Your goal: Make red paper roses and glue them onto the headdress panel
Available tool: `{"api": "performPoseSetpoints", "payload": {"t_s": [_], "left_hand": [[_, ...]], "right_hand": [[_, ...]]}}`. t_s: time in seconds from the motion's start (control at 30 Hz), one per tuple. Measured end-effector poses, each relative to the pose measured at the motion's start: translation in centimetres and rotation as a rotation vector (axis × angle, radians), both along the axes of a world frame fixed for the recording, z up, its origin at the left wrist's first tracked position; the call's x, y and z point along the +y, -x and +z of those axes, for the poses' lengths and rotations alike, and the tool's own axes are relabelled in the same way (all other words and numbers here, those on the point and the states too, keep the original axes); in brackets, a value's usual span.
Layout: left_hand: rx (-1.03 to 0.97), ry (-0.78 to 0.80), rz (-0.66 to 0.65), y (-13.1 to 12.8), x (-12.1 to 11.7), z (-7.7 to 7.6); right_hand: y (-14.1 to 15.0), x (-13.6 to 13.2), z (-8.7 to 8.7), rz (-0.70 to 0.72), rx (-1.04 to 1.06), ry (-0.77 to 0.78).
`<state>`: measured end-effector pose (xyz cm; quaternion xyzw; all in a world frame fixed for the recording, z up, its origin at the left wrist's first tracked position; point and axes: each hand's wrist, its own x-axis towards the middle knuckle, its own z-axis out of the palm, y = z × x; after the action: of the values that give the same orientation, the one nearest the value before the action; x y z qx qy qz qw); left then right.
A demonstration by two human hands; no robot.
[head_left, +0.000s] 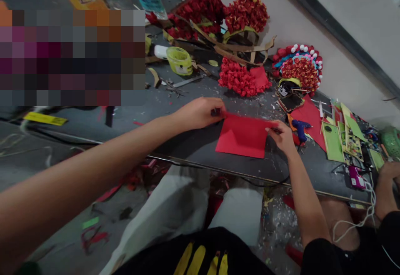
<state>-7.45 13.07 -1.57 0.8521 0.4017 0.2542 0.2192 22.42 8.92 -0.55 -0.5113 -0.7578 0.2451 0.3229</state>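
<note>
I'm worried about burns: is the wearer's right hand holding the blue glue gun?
No, the right hand holds the red paper, and the blue glue gun lies to its right.

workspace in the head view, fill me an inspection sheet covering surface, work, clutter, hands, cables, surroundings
Surface: dark tabletop, littered with small scraps around the work.
Work: red sheet near the table's front edge, its far edge blurred.
Clutter: yellow-green container, red ruffled piece, blue glue gun, purple device.
Hands: left hand and right hand at opposite ends of the sheet's far edge.
Cables: tangled white cable hanging over the front edge at right.
Surroundings: pale wall behind; another person's arm at right; scraps on the floor; upper left pixelated.
</note>
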Motion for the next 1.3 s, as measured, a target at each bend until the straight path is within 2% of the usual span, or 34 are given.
{"api": "performPoseSetpoints", "payload": {"t_s": [0.1,0.2,0.37,0.5,0.8,1.3], "left_hand": [[0.150,-0.123,-0.031,0.0,0.2,-0.1],[0.292,-0.195,-0.084,0.0,0.0,-0.3],[0.335,-0.271,-0.145,0.2,-0.6,-0.7],[0.340,-0.248,-0.154,0.6,-1.4,-0.6],[0.334,-0.145,-0.169,1.4,-2.4,-1.0],[0.326,-0.165,-0.189,1.7,-2.7,-1.8]], "right_hand": [[-0.1,-0.2,-0.2,0.140,-0.120,-0.041],[-0.1,-0.8,-0.6,0.220,-0.328,-0.108],[0.1,-2.0,-0.8,0.251,-0.715,-0.254],[0.2,-2.5,-1.0,0.251,-0.858,-0.333],[0.3,-2.6,-1.0,0.274,-0.898,-0.387],[0.3,-2.6,-1.1,0.261,-0.877,-0.385]]}}
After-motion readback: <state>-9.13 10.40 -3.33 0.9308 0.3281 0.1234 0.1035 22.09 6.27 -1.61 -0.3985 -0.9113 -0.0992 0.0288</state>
